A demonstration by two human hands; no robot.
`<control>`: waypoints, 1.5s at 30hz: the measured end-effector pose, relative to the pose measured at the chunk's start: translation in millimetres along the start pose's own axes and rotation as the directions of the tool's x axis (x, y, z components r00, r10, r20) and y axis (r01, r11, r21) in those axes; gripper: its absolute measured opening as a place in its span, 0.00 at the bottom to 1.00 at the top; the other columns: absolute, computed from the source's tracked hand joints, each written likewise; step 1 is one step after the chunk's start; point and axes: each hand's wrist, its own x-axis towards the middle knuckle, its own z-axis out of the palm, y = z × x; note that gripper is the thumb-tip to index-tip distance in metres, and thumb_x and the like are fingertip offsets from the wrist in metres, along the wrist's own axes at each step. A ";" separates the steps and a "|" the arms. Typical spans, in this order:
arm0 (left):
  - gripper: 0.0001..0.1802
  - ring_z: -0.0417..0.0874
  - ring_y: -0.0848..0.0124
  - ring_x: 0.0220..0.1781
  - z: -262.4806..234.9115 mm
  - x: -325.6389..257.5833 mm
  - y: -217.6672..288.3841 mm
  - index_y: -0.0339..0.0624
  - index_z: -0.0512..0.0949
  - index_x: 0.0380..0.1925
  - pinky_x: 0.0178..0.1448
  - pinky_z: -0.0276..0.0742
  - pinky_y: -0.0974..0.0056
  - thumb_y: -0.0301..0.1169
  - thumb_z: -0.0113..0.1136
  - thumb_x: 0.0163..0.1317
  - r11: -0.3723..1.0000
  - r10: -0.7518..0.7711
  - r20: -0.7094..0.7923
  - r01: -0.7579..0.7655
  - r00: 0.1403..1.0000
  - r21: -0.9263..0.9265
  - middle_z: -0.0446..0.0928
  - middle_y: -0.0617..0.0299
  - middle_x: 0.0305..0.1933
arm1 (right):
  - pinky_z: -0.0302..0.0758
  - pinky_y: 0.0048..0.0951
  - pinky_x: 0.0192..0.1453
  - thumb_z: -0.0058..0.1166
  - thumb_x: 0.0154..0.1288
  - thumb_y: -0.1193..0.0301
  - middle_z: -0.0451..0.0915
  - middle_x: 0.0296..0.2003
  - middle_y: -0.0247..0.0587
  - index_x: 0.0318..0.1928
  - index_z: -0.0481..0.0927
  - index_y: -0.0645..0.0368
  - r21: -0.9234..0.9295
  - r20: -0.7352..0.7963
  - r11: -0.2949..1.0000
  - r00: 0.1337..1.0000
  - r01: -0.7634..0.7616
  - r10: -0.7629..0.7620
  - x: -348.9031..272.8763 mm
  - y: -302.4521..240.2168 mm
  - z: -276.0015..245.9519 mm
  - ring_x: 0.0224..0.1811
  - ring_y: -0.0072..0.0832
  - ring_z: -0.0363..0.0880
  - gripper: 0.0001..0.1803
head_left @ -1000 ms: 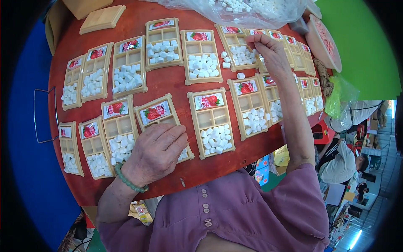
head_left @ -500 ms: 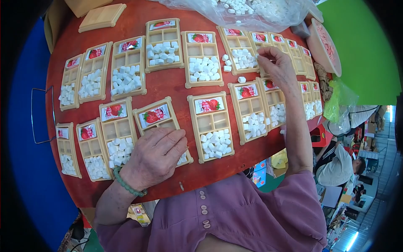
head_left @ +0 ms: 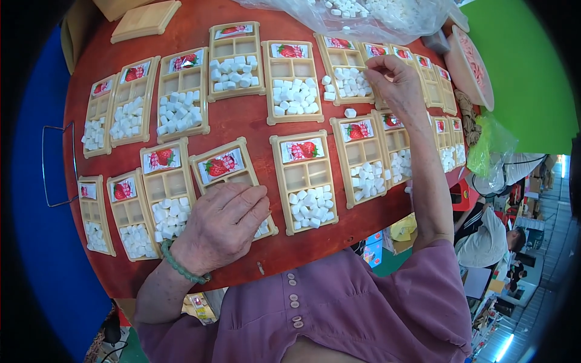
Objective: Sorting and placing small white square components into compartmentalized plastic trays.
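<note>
Several tan compartment trays lie in two rows on a round red-brown table point(head_left: 242, 118). Each holds white candy cubes and a red strawberry packet. My left hand point(head_left: 221, 227) rests flat, fingers together, on a near tray point(head_left: 227, 166) and covers its lower compartments. My right hand point(head_left: 396, 78) is raised at the far right over a far-row tray point(head_left: 345, 66), fingertips pinched together; whether a cube sits between them I cannot tell. One loose white cube point(head_left: 350, 112) lies on the table between the rows.
A clear plastic bag of white cubes point(head_left: 363, 15) lies at the far edge. Empty tan trays point(head_left: 145, 18) are stacked at the far left. A pink dish point(head_left: 469, 63) and a green bag point(head_left: 487, 145) sit at the right rim. Another person point(head_left: 493, 233) is below right.
My right hand has drawn back from the far rim toward the far-row tray, fingers now pinched. The left hand has stayed on its tray.
</note>
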 end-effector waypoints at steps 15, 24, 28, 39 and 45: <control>0.16 0.84 0.59 0.44 -1.1 0.1 0.2 0.36 0.82 0.37 0.45 0.82 0.57 0.20 0.69 0.44 1.000 -0.004 -0.002 0.004 1.000 -0.015 0.81 0.56 0.44 | 0.71 0.39 0.63 0.65 0.57 0.75 0.83 0.49 0.37 0.50 0.81 0.56 -0.266 0.316 0.814 0.845 0.516 -0.432 -14.7 -61.7 12.9 0.55 0.38 0.75 0.18; 0.16 0.84 0.59 0.45 1.8 -3.3 -0.2 0.36 0.82 0.36 0.46 0.82 0.57 0.20 0.69 0.43 1.000 -0.002 -0.028 0.001 1.000 -0.025 0.81 0.56 0.44 | 0.69 0.42 0.62 0.66 0.56 0.76 0.81 0.47 0.37 0.46 0.81 0.56 -0.330 0.440 0.754 0.800 0.567 -0.409 -6.8 -56.1 17.4 0.55 0.42 0.73 0.15; 0.14 0.83 0.61 0.45 2.2 -1.8 -0.5 0.35 0.81 0.37 0.49 0.81 0.58 0.24 0.62 0.46 1.000 0.005 -0.030 -0.005 1.000 -0.008 0.81 0.56 0.44 | 0.67 0.44 0.62 0.64 0.58 0.75 0.80 0.41 0.39 0.44 0.81 0.55 -0.387 0.462 0.671 0.763 0.632 -0.453 -3.9 -58.5 18.8 0.52 0.40 0.74 0.13; 0.13 0.83 0.59 0.44 -0.1 0.5 1.2 0.35 0.81 0.37 0.46 0.81 0.57 0.21 0.66 0.47 1.000 0.013 -0.004 -0.013 1.000 -0.003 0.81 0.55 0.44 | 0.67 0.44 0.57 0.62 0.55 0.75 0.77 0.35 0.38 0.38 0.77 0.56 -0.396 0.347 0.618 0.734 0.679 -0.584 -13.0 -52.9 28.0 0.45 0.39 0.75 0.10; 0.14 0.84 0.57 0.43 1.5 1.5 0.8 0.35 0.81 0.38 0.45 0.81 0.56 0.20 0.70 0.49 1.000 0.012 -0.013 -0.012 1.000 -0.014 0.82 0.55 0.44 | 0.72 0.40 0.52 0.61 0.56 0.78 0.78 0.39 0.40 0.39 0.78 0.57 -0.423 0.395 0.634 0.762 0.647 -0.514 -22.6 -54.5 32.1 0.45 0.40 0.79 0.10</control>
